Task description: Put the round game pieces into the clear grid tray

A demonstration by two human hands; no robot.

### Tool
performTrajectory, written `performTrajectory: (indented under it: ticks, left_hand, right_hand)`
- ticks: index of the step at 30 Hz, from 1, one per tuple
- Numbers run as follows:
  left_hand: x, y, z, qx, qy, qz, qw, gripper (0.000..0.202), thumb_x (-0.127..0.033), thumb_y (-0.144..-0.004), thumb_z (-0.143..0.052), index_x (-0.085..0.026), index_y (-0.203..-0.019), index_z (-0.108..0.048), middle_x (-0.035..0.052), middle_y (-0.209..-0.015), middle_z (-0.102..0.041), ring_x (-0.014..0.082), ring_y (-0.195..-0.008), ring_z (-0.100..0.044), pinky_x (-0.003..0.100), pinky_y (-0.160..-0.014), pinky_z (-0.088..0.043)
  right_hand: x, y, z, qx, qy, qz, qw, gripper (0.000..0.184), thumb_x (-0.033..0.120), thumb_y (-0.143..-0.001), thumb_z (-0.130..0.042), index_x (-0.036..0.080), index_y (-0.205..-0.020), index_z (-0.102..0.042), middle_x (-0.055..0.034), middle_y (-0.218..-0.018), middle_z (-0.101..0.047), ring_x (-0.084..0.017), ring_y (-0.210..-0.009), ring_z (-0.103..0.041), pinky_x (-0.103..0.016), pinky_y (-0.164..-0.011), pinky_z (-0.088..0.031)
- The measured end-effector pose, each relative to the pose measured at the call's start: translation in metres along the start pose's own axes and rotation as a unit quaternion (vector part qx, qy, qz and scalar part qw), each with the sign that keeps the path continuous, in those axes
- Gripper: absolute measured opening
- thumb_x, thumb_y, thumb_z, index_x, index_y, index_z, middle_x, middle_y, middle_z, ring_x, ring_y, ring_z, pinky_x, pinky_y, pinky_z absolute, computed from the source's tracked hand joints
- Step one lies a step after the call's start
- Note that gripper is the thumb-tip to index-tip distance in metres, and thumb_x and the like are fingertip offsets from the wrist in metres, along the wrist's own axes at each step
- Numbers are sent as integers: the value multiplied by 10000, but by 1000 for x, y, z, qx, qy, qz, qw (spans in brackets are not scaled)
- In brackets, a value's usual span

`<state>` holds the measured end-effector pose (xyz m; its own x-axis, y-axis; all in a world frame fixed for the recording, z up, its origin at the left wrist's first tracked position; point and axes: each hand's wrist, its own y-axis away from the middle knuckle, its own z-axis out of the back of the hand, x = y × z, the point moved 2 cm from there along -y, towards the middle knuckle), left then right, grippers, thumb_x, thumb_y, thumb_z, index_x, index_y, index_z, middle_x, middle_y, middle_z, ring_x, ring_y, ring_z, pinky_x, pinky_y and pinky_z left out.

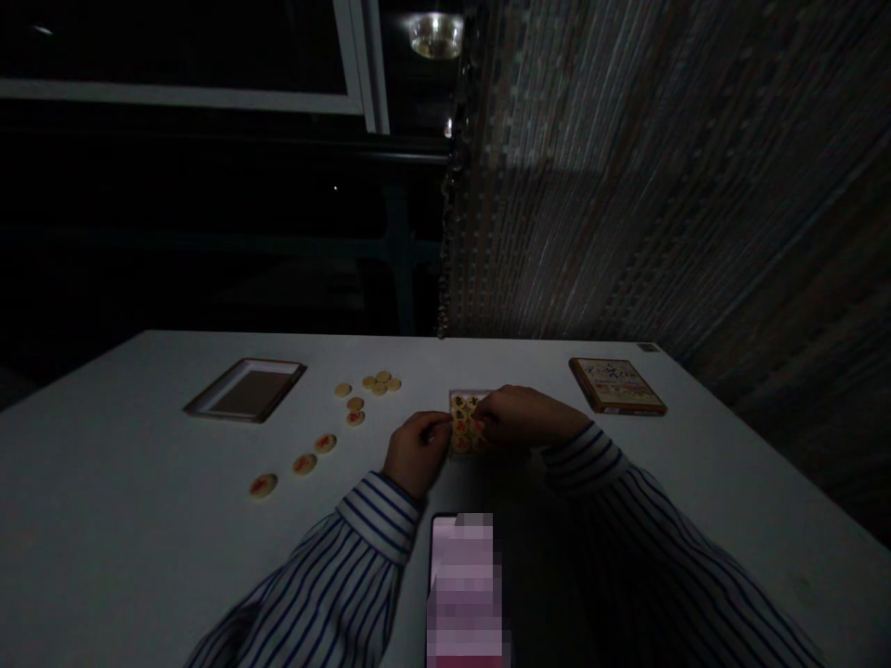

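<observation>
A small open box [460, 394] of round Chinese chess pieces [460, 428] with black and red characters sits in the middle of the white table. At its left rim is my left hand [419, 453], its thumb and forefinger pinched on the edge. My right hand [525, 415] reaches over the box from the right. Its fingers are curled together and the tips touch the pieces, but what lies between them is hidden. Left of the box, a red-marked chess piece [325, 443] lies in a loose curved line with several others. Plain-side-up pieces [380, 389] cluster farther back.
A shallow open tray or lid [282, 394] lies at the back left of the table [139, 520]. At the back right is a printed flat box [618, 386]. A lit phone [463, 584] lies close in front, between my sleeves. Bead strings [557, 186] hang behind the table.
</observation>
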<state>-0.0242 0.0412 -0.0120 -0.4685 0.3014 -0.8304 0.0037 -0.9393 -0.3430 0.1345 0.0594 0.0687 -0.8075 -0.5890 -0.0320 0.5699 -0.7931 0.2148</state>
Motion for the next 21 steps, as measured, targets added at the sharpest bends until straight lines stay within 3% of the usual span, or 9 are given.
performTrajectory:
  ticks: [14, 21]
  left_hand:
    - [-3, 0, 2, 1, -3, 0, 1000, 182, -214, -712, -510, -162, -821, -646, 47, -832, -656, 150, -765, -600, 285, -714, -486]
    - [-1, 0, 0, 3, 2, 4, 1000, 192, -232, -715, -513, -154, -828, -647, 58, -838, -656, 154, -759, -604, 283, -704, -491]
  right_hand:
    - [-3, -2, -5, -11, -9, 11, 1000, 270, 290, -745, -401, 173, -836, -626, -78, -781, -642, -153, -659, -563, -232, -533, -317]
    - [-4, -1, -1, -9, -23, -16, 1000, 286, 280, -739, -399, 178, -869, -632, -86, -809, -645, -168, -694, -570, -246, -571, -340]
